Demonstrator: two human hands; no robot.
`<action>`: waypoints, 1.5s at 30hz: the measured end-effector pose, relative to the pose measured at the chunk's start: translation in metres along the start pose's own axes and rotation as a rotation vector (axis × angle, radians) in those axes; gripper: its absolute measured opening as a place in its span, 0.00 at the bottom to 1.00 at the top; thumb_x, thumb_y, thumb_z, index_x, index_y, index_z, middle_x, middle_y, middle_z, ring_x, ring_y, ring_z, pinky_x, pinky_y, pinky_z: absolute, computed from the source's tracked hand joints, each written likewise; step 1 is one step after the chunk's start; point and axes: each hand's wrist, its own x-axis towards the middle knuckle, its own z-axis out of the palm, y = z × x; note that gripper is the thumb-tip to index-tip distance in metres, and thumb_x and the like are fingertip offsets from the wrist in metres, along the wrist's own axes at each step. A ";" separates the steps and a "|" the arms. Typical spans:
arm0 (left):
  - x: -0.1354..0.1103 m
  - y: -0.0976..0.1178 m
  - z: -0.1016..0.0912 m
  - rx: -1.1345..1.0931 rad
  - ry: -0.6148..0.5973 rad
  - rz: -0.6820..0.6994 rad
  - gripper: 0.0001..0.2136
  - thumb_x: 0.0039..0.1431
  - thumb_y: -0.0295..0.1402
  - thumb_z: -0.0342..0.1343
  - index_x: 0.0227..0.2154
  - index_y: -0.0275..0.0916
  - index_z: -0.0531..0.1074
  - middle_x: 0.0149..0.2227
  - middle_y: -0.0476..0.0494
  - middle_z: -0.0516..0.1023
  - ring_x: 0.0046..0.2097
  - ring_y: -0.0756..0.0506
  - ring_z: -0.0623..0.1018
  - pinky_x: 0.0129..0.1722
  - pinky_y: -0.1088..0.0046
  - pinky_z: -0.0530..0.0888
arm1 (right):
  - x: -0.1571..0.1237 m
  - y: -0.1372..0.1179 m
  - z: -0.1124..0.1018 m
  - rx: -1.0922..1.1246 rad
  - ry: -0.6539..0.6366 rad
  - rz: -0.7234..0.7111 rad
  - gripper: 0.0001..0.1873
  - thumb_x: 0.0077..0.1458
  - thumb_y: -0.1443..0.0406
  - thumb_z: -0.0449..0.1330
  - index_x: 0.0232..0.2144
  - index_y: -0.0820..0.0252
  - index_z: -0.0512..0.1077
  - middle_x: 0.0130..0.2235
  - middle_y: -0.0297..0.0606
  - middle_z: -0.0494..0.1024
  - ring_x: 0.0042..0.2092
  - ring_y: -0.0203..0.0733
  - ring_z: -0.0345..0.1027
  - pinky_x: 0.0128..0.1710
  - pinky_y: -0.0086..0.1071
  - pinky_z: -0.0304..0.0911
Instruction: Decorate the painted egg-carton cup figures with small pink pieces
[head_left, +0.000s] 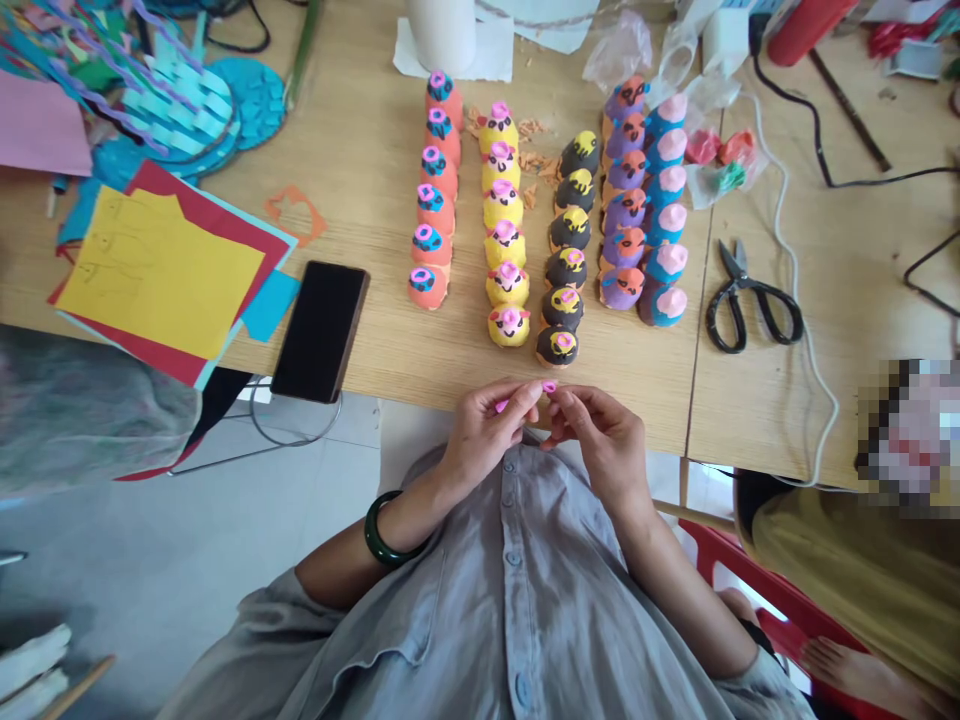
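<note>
A small pink clay ring (550,387) is pinched between the fingertips of both hands, just off the table's front edge. My left hand (487,425) is closed on it from the left, with another bit of pink clay (501,406) showing by its fingers. From the right, my right hand (606,435) has thumb and forefinger closed on the ring. Straight ahead runs a row of black clay domes (565,268) with yellow tops; the nearer ones carry pink rings, the farther ones do not. To its left is a row of yellow clay domes (506,243) with pink pieces.
Further rows are coral domes (430,243), purple domes (621,240) and blue domes (666,225). Black-handled scissors (739,290) and a white cable (784,200) lie right. A phone (321,330) and coloured paper (161,270) lie left. People sit on both sides.
</note>
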 end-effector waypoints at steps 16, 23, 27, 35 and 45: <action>0.002 -0.003 -0.005 0.507 0.085 0.433 0.14 0.69 0.38 0.54 0.45 0.38 0.82 0.39 0.42 0.83 0.34 0.50 0.78 0.32 0.76 0.73 | 0.002 -0.003 0.005 0.034 0.095 -0.032 0.15 0.52 0.54 0.70 0.28 0.59 0.76 0.24 0.28 0.72 0.21 0.31 0.69 0.21 0.27 0.74; 0.004 -0.005 -0.002 0.451 0.069 0.493 0.09 0.66 0.36 0.59 0.37 0.38 0.82 0.35 0.44 0.84 0.38 0.49 0.81 0.39 0.75 0.76 | 0.002 -0.004 0.007 0.001 0.063 -0.038 0.16 0.52 0.53 0.70 0.29 0.60 0.77 0.24 0.29 0.74 0.22 0.32 0.70 0.21 0.27 0.73; 0.006 -0.007 -0.004 0.444 0.095 0.435 0.10 0.66 0.38 0.58 0.36 0.39 0.82 0.34 0.45 0.83 0.36 0.49 0.80 0.35 0.76 0.75 | 0.002 -0.005 0.007 -0.020 0.042 -0.029 0.16 0.53 0.52 0.69 0.29 0.60 0.77 0.23 0.29 0.74 0.21 0.32 0.70 0.21 0.27 0.73; 0.003 -0.003 -0.002 0.182 0.052 0.114 0.18 0.64 0.46 0.58 0.46 0.38 0.82 0.26 0.49 0.73 0.22 0.56 0.65 0.19 0.80 0.63 | 0.006 -0.001 0.008 0.031 0.076 -0.002 0.16 0.52 0.52 0.70 0.30 0.60 0.77 0.25 0.30 0.74 0.22 0.32 0.69 0.21 0.28 0.74; 0.006 -0.006 -0.001 -0.020 0.063 -0.067 0.17 0.52 0.46 0.69 0.35 0.37 0.83 0.25 0.49 0.75 0.22 0.57 0.66 0.18 0.83 0.60 | 0.006 -0.001 0.007 0.023 0.046 0.034 0.18 0.51 0.51 0.69 0.29 0.60 0.76 0.25 0.31 0.75 0.22 0.33 0.70 0.21 0.29 0.75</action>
